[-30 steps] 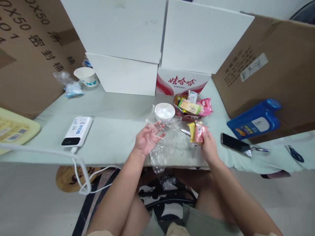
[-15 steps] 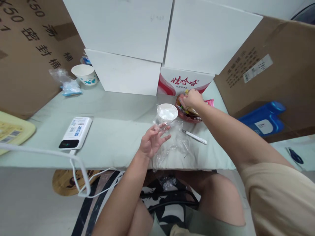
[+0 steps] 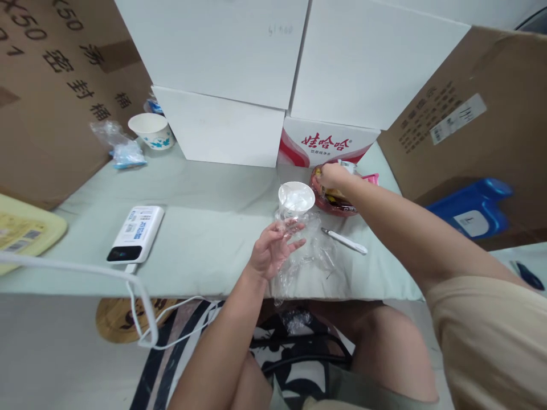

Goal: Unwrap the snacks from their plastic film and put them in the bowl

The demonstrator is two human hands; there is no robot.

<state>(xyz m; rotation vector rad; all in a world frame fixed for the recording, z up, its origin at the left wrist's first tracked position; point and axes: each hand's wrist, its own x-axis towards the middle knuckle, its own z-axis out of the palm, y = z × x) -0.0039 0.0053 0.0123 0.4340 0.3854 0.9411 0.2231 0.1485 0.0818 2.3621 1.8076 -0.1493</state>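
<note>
My left hand (image 3: 273,247) is palm up with its fingers apart, over crumpled clear plastic film (image 3: 314,256) on the table; some film touches its fingertips. Just beyond it stands a white paper bowl (image 3: 296,198) with clear plastic over it. My right hand (image 3: 332,175) reaches into a reddish round basket (image 3: 342,212) of packaged snacks, and its fingertips are hidden among them. A pale packet (image 3: 348,166) shows behind that wrist and a pink packet (image 3: 371,179) to its right. Between the basket and the film lies a white utility knife (image 3: 344,241).
White boxes (image 3: 217,125) stand along the back, cardboard (image 3: 491,136) at both sides. On the left are a power bank (image 3: 137,233) with a white cable, a patterned paper bowl (image 3: 152,131) and a plastic bag (image 3: 123,149). A blue bottle (image 3: 470,208) is at right.
My right hand has sunk deeper into the basket, and a pale packet now shows behind its wrist. My left hand keeps its pose. The whole view has shifted slightly.
</note>
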